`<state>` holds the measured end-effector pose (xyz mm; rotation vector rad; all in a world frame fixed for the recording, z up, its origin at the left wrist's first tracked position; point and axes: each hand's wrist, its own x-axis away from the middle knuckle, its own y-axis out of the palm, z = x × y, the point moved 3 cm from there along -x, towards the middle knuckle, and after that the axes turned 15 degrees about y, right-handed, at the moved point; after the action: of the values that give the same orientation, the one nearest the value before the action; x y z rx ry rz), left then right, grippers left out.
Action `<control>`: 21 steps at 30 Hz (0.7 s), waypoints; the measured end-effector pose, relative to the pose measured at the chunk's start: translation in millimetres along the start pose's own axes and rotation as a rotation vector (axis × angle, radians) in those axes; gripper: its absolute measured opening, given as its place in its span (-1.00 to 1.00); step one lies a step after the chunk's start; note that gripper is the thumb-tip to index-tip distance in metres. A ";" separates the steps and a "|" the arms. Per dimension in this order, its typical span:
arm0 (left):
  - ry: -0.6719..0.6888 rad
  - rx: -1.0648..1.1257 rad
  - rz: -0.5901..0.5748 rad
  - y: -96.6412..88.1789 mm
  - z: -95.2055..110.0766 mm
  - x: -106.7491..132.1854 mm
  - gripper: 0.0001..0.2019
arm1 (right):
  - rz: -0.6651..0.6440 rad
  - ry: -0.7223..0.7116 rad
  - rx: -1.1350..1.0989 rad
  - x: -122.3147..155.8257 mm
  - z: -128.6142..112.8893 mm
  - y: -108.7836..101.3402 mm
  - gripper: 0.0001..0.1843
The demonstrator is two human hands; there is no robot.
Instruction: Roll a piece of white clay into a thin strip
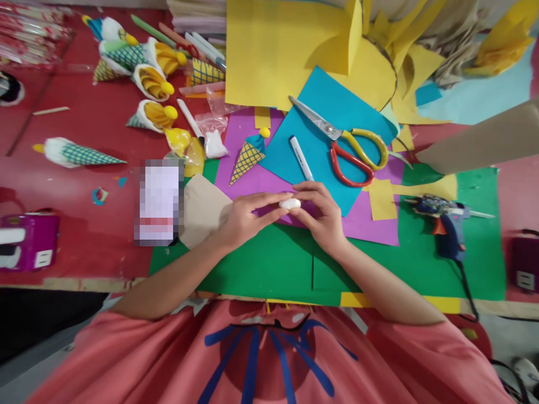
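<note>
My left hand and my right hand meet over the purple paper sheet, both pinching a small white oval lump between their fingertips. A green paper sheet lies under my wrists. Just beyond the hands lie a white marker on a blue sheet and a small paper cone with a yellow ball on top.
Scissors with red and yellow handles rest on the blue sheet. A blue glue gun lies at the right on the green paper. Several finished paper cones sit at the back left. Yellow paper is piled behind. A purple box is at the left.
</note>
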<state>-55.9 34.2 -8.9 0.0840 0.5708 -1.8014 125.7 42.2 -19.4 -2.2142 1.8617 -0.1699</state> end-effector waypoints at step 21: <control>0.202 -0.197 -0.018 -0.4 3.6 2.7 -0.73 | -0.090 0.002 0.054 4.8 -8.4 -4.1 -0.74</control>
<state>-56.2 30.3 -6.6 0.1275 0.8929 -1.7563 128.4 37.2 -10.6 -2.2638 1.7383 -0.2362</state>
